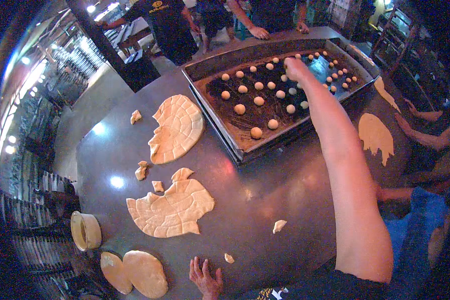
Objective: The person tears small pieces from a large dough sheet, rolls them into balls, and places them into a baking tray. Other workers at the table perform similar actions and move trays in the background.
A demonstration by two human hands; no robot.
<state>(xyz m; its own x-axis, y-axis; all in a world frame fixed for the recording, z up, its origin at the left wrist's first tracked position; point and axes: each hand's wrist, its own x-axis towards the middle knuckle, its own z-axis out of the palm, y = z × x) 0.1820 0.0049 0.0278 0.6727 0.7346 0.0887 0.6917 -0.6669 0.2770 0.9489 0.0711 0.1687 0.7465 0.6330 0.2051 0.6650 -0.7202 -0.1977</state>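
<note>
My right arm reaches far across the table. Over a dark metal baking tray (pixel 260 117), my right hand (pixel 295 69) is curled, its fingertips turned away, so whatever it may hold is hidden. Several small dough balls lie spread over the tray, one dough ball (pixel 284 78) just below that hand. Near the table's front edge rests my left hand (pixel 206 278), palm down with fingers apart and nothing in them. A small dough scrap (pixel 229 258) lies to its right. Two smooth dough ovals (pixel 145 273) sit to its left, one partly under the other.
Two scored, torn dough sheets (pixel 178 129) (pixel 172 210) lie on the metal table (pixel 247 195), with scraps around them. A pale round tub (pixel 87 230) stands at the left edge. Another flattened dough piece (pixel 375 135) lies right. Other people's hands (pixel 260 33) rest at the far edge; others' arms show right.
</note>
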